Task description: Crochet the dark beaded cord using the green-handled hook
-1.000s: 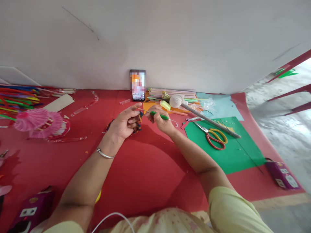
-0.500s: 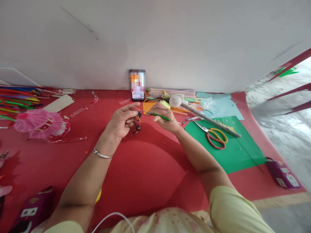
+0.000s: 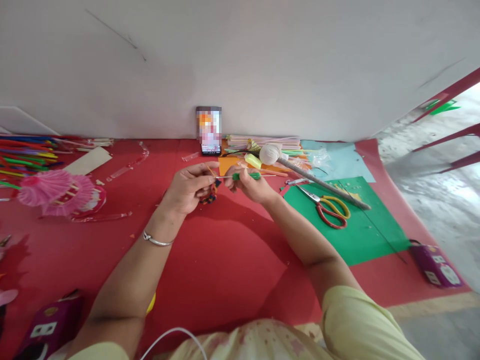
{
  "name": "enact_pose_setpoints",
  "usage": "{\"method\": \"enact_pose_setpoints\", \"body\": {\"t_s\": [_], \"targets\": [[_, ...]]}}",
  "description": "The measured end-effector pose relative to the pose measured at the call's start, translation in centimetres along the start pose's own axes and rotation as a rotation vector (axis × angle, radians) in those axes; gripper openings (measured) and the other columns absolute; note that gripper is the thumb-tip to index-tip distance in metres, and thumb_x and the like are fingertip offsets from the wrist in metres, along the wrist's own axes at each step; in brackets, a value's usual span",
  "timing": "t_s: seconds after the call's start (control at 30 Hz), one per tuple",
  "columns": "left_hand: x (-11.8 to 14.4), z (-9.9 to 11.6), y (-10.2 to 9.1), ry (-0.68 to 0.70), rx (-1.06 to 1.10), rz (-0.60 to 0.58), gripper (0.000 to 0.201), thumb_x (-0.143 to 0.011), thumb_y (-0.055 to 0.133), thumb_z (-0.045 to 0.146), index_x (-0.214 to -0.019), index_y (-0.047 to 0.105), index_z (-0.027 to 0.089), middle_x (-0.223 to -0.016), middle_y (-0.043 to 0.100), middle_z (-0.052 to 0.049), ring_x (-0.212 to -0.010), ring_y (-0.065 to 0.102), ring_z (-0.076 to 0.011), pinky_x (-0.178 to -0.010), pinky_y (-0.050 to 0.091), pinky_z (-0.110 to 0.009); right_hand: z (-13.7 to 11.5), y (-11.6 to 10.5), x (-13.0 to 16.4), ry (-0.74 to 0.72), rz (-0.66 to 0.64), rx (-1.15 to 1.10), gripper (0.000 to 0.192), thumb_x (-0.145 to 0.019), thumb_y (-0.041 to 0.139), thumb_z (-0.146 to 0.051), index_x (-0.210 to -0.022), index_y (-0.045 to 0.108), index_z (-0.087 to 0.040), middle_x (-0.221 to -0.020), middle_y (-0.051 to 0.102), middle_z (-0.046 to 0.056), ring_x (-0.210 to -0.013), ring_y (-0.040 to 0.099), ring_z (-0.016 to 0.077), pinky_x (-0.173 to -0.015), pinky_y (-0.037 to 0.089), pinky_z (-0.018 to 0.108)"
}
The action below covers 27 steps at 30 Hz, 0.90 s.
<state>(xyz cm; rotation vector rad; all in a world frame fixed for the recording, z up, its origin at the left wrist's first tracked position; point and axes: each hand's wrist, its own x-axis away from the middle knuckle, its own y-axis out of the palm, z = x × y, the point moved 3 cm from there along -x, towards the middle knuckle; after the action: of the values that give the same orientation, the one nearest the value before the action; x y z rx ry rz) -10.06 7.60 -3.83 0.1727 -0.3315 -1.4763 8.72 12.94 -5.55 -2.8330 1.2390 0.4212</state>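
Left hand (image 3: 187,187) pinches a small multicoloured thread bundle (image 3: 210,194) above the red mat (image 3: 225,260), right hand (image 3: 249,184) grips a thin green-wrapped wire (image 3: 245,176); tip probably inside the bundle—risk: pricked fingertip or slipped loop.

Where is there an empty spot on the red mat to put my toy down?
The red mat is bare between the person's forearms, and left of the left hand up to the pink paper fans. By the scissors and straws it is crowded.
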Motion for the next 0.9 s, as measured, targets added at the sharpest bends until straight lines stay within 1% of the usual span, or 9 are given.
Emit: {"method": "enact_pose_setpoints", "body": {"t_s": [0.13, 0.23, 0.33, 0.4, 0.47, 0.57, 0.63, 0.73, 0.9], "targets": [[0.2, -0.4, 0.1, 0.351, -0.296, 0.153, 0.046, -0.075, 0.086, 0.021, -0.122, 0.087, 0.021, -0.086, 0.078, -0.002, -0.071, 0.069, -0.0128, -0.068, 0.056, -0.026, 2.7, 3.0, -0.2, 0.350, 0.225, -0.409, 0.076, -0.086, 0.064, -0.095, -0.077, 0.067, -0.020, -0.069, 0.056, -0.001, -0.063, 0.052, 0.0119, -0.055, 0.041, 0.023], [0.3, -0.9, -0.1, 0.524, -0.562, 0.234, 0.047, -0.084, 0.080, 0.020, -0.131, 0.085, 0.023, -0.095, 0.082, -0.003, -0.069, 0.064, -0.0116, -0.069, 0.053, -0.027, 2.6, 4.2, -0.4, 0.428, 0.392, -0.554, 0.071, -0.087, 0.070, -0.090, -0.080, 0.068, -0.019, -0.068, 0.054, -0.003, -0.061, 0.048, 0.0099, -0.051, 0.035, 0.020], [0.5, -1.3, 0.0, 0.626, -0.728, 0.323, 0.042, -0.087, 0.079, 0.021, -0.128, 0.086, 0.024, -0.101, 0.085, -0.006, -0.066, 0.059, -0.0120, -0.072, 0.053, -0.029, 1.9, 5.2, -0.3, 0.466, 0.491, -0.721, 0.066, -0.088, 0.073, -0.086, -0.085, 0.068, -0.020, -0.069, 0.053, -0.004, -0.058, 0.043, 0.0086, -0.046, 0.026, 0.019], [0.6, -1.4, 0.3, 0.590, -0.667, 0.351, 0.040, -0.085, 0.082, 0.024, -0.125, 0.086, 0.025, -0.102, 0.085, -0.007, -0.070, 0.062, -0.0136, -0.072, 0.054, -0.029, 1.6, 5.8, -0.2, 0.453, 0.489, -0.824, 0.064, -0.090, 0.073, -0.084, -0.085, 0.066, -0.020, -0.069, 0.052, -0.005, -0.056, 0.040, 0.0083, -0.044, 0.022, 0.019], [0.5, -1.2, 0.3, 0.441, -0.435, 0.318, 0.043, -0.082, 0.085, 0.028, -0.124, 0.086, 0.025, -0.098, 0.083, -0.005, -0.070, 0.063, -0.0133, -0.064, 0.051, -0.027, 1.6, 6.1, -0.1, 0.418, 0.441, -0.869, 0.064, -0.092, 0.071, -0.084, -0.084, 0.065, -0.021, -0.067, 0.050, -0.005, -0.055, 0.038, 0.0085, -0.044, 0.022, 0.018], [0.0, -0.9, 0.2, 0.062, -0.031, 0.091, 0.041, -0.069, 0.095, 0.032, -0.108, 0.087, 0.020, -0.078, 0.074, -0.002, -0.049, 0.042, -0.0055, -0.045, 0.028, -0.022, 2.5, 5.3, -0.1, 0.389, 0.286, -0.777, 0.070, -0.094, 0.063, -0.088, -0.076, 0.062, -0.020, -0.061, 0.043, -0.006, -0.053, 0.036, 0.0091, -0.045, 0.024, 0.018], [0.0, -0.4, 0.0, -0.108, 0.030, -0.058, 0.046, -0.059, 0.102, 0.027, -0.101, 0.088, 0.018, -0.075, 0.074, -0.003, -0.048, 0.040, -0.0036, -0.044, 0.019, -0.020, 3.1, 3.9, -0.3, 0.386, 0.159, -0.629, 0.076, -0.096, 0.057, -0.090, -0.068, 0.059, -0.020, -0.055, 0.040, -0.006, -0.051, 0.035, 0.0092, -0.047, 0.027, 0.019], [0.0, 0.2, -0.6, -0.147, -0.009, -0.130, 0.048, -0.056, 0.106, 0.027, -0.100, 0.091, 0.017, -0.069, 0.072, -0.004, -0.046, 0.038, -0.0029, -0.044, 0.018, -0.020, 3.4, 1.4, -0.7, 0.351, 0.039, -0.382, 0.079, -0.095, 0.056, -0.092, -0.063, 0.060, -0.019, -0.055, 0.046, -0.004, -0.053, 0.041, 0.0095, -0.052, 0.036, 0.021], [0.3, 0.5, -0.6, -0.061, -0.120, -0.105, 0.047, -0.058, 0.105, 0.024, -0.103, 0.093, 0.018, -0.067, 0.074, -0.005, -0.047, 0.047, -0.0064, -0.043, 0.028, -0.022, 2.5, -1.3, -1.0, 0.269, 0.035, -0.126, 0.075, -0.083, 0.070, -0.092, -0.066, 0.066, -0.019, -0.067, 0.061, 0.000, -0.058, 0.051, 0.0102, -0.054, 0.041, 0.024]]}}
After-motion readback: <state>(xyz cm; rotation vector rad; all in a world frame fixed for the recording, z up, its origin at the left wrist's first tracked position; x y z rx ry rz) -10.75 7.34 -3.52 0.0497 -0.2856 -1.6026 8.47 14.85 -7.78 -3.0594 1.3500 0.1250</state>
